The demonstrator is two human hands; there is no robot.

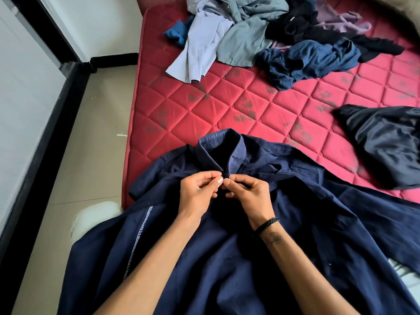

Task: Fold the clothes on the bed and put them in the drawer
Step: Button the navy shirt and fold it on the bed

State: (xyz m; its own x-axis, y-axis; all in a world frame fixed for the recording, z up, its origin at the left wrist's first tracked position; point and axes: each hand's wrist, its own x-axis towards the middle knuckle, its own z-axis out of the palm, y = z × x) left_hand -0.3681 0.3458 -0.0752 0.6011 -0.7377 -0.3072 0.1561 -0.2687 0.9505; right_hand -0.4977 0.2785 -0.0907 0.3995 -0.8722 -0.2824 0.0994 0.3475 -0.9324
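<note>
A navy blue collared shirt point(227, 258) lies spread over the near corner of the red quilted mattress point(204, 105), its collar pointing away from me. My left hand point(197, 192) and my right hand point(247, 192) meet just below the collar, each pinching an edge of the shirt's front placket at the top button. A black braided band circles my right wrist. Part of the shirt hangs off the mattress edge toward me.
A heap of unfolded clothes point(261, 30) in light blue, grey-green, black, lilac and dark blue lies at the far side of the mattress. A dark shiny garment point(386, 144) sits at the right. Tiled floor point(91, 133) and a white wall run along the left.
</note>
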